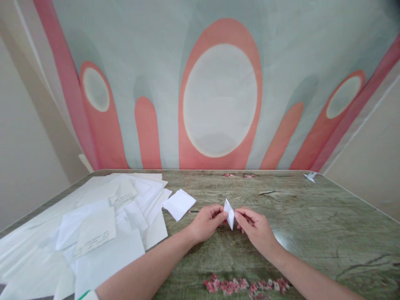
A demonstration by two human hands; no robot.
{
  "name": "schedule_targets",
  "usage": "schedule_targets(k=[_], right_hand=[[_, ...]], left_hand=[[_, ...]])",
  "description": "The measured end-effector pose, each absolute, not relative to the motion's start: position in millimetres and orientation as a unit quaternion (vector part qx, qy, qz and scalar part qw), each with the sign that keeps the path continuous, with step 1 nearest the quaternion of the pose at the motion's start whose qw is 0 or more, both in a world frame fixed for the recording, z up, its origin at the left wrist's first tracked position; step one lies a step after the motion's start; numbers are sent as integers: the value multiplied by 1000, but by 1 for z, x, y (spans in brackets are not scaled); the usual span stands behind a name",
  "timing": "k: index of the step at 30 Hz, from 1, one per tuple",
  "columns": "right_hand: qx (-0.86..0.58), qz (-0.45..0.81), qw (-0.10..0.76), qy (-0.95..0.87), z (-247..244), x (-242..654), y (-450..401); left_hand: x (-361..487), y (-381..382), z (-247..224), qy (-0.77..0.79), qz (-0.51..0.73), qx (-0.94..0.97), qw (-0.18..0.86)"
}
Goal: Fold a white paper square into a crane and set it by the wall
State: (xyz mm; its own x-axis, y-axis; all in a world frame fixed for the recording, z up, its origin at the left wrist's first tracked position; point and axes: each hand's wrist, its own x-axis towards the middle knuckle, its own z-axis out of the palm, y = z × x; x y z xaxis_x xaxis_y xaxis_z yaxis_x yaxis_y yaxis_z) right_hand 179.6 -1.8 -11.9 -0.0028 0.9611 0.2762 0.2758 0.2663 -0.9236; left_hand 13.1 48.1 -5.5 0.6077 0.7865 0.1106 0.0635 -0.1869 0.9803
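Between my two hands is a small piece of white folded paper (230, 215), a narrow diamond standing on end with a crease across its middle. My left hand (208, 221) pinches its left edge between thumb and fingers. From the other side, my right hand (252, 225) grips the right edge with thumb and forefinger. Both hands are just above the wood-patterned table (300, 208). The fingers behind the paper are partly hidden. Left of my left hand lies a white paper square (179, 204).
Loose white sheets (109, 271) spread over the table's left side, some bearing printed text. A small folded paper bird (310, 177) sits at the far right corner. Pink flowers (231, 286) are printed near the front. A patterned backdrop (168, 83) rises behind the table.
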Motion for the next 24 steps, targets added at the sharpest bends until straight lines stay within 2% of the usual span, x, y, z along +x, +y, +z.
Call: schedule_targets(k=[24], right_hand=[[-489,316,474,-661,-13,179,-2]], left_hand=[[12,46,-1,286,291,708,577]])
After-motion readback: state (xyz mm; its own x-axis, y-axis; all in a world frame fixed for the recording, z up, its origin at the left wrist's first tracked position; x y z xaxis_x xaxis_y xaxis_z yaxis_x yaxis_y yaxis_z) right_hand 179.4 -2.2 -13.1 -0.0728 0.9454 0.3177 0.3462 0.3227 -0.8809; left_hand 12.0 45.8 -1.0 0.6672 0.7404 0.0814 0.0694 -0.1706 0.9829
